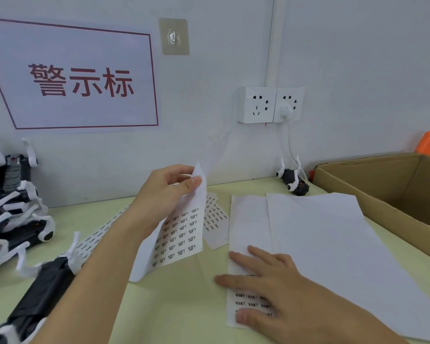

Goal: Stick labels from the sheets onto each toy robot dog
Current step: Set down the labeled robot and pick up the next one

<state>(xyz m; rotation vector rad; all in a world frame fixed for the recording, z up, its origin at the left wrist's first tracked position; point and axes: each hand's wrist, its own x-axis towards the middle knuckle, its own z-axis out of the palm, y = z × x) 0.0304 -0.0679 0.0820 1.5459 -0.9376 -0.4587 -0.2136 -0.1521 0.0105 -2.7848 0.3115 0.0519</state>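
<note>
Several dogs (13,207) lie heaped far left of the lifted sheet (178,234), one more (293,181) lying far right of it by the wall. Left hand (166,192) has its grip pinched on that sheet's top edge; right hand (271,281), fingers flat, presses a second sheet (243,232) onto the table (179,306). Picking a sheet seems the step; peeling one label comes next. Label print is unreadable, and the nearest dog (35,294) is cut off.

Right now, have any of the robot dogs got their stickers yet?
None that I can see. The left hand holds up a label sheet, and the right hand presses flat on another sheet on the table. The pile of toy dogs and the lone dog are still waiting.
</note>
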